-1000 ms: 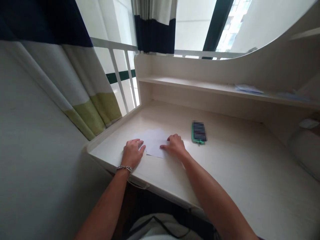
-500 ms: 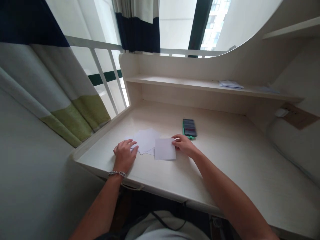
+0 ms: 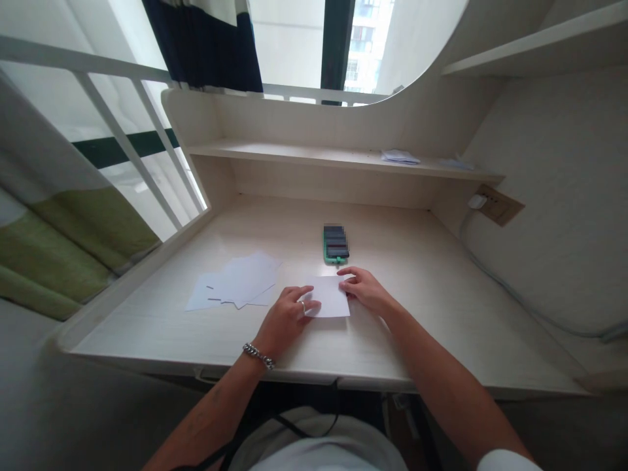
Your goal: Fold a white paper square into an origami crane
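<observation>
A square sheet of white paper (image 3: 330, 297) lies near the front of the pale desk, between my hands. At its left edge is my left hand (image 3: 289, 317), with a ring and a chain bracelet, its thumb and fingers closed on the paper. My right hand (image 3: 366, 289) pinches the upper right edge of the same sheet. Several loose white papers (image 3: 240, 280) overlap on the desk to the left. Behind the sheet lies a dark phone-like object (image 3: 336, 242) with a green edge, its face pixelated.
A raised shelf (image 3: 294, 154) runs along the back of the desk, with folded papers (image 3: 400, 157) on it. On the right wall is a socket (image 3: 500, 205) with a plug and grey cable. Curtains (image 3: 63, 242) and a railing stand at the left.
My left hand has moved right, from the loose papers to the square sheet's left edge. The right hand still holds the sheet. The camera view has turned right.
</observation>
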`<state>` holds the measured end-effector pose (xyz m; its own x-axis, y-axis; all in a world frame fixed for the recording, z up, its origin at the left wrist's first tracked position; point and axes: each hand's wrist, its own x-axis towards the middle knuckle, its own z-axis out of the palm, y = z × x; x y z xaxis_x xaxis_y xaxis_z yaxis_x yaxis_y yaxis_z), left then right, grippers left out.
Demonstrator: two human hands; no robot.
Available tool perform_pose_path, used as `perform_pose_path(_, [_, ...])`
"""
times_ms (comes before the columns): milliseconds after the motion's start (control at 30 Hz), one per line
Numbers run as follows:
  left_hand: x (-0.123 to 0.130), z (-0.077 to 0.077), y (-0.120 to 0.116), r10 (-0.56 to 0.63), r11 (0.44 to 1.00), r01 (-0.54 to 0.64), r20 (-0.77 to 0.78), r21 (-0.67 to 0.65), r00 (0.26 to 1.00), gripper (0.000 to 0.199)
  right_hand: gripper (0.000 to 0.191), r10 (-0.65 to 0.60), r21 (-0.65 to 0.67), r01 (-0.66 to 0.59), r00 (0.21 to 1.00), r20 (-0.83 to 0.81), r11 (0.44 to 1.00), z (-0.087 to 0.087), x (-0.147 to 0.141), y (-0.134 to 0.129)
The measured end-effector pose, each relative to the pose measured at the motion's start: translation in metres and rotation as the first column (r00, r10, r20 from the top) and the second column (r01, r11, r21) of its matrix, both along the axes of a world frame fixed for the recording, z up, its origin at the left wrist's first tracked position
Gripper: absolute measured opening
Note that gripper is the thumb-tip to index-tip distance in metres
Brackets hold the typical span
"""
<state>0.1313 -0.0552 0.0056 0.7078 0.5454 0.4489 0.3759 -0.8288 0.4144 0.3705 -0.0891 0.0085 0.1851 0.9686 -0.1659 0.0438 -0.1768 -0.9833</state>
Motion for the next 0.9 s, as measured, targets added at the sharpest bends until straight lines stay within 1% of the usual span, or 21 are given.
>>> perform_pose_path(133, [0.002,-0.005,0.002,0.041,0.996,-0.043,-0.028,-0.08,0.999,0.018,0.035,0.027,0.013,-0.029,0.995,0.098,1.0,0.0,0.002,0.0])
perform_pose_path(200, [0.003,-0.005,0.003,0.052,0.992,-0.056,-0.035,-0.116,0.998,0.016,0.037,0.026,0.03,-0.033,0.976,0.215,0.999,0.0,0.004,0.0])
perform_pose_path(233, [0.003,-0.005,0.004,0.055,0.99,-0.059,-0.036,-0.129,0.998,0.015,0.037,0.016,0.052,-0.034,0.953,0.304,0.998,0.001,0.005,-0.001])
perform_pose_path(300, [0.005,-0.003,0.004,0.06,0.987,-0.064,-0.034,-0.15,0.998,0.014,0.031,-0.008,0.12,-0.058,0.872,0.489,0.991,0.005,0.007,-0.004])
perform_pose_path(367, [0.006,0.001,0.004,0.063,0.982,-0.068,-0.029,-0.174,0.998,0.015,0.025,0.004,0.168,-0.133,0.796,0.605,0.977,0.011,0.008,-0.007])
perform_pose_path(400, [0.006,0.003,0.003,0.064,0.98,-0.068,-0.028,-0.188,0.998,0.016,0.027,0.043,0.158,-0.176,0.788,0.614,0.972,0.014,0.009,-0.01])
perform_pose_path(467, [0.006,0.005,0.003,0.065,0.974,-0.07,-0.029,-0.216,0.997,0.017,0.037,0.197,0.083,-0.302,0.781,0.593,0.95,0.02,0.009,-0.014])
perform_pose_path(500, [0.006,0.006,0.003,0.067,0.971,-0.072,-0.031,-0.229,0.997,0.017,0.042,0.282,0.035,-0.369,0.765,0.579,0.929,0.022,0.008,-0.016])
perform_pose_path(533, [0.006,0.007,0.003,0.07,0.968,-0.075,-0.032,-0.24,0.997,0.017,0.046,0.339,0.009,-0.422,0.74,0.581,0.907,0.024,0.007,-0.018])
perform_pose_path(567, [0.006,0.007,0.003,0.074,0.965,-0.08,-0.033,-0.248,0.997,0.017,0.047,0.366,-0.002,-0.454,0.715,0.595,0.891,0.024,0.006,-0.019])
perform_pose_path(633, [0.007,0.008,0.003,0.082,0.961,-0.089,-0.037,-0.26,0.996,0.017,0.044,0.355,0.006,-0.465,0.683,0.639,0.885,0.022,0.003,-0.019])
perform_pose_path(733, [0.007,0.009,0.003,0.085,0.959,-0.099,-0.061,-0.267,0.994,0.018,0.024,0.311,0.039,-0.457,0.662,0.683,0.889,0.016,0.0,-0.016])
perform_pose_path(800, [0.007,0.011,0.003,0.095,0.956,-0.117,-0.096,-0.267,0.991,0.02,0.014,0.296,0.051,-0.45,0.664,0.686,0.892,0.012,-0.001,-0.014])
perform_pose_path(900, [0.009,0.015,0.005,0.138,0.943,-0.171,-0.132,-0.286,0.982,0.025,0.014,0.267,0.032,-0.384,0.698,0.664,0.923,0.01,-0.001,-0.011])
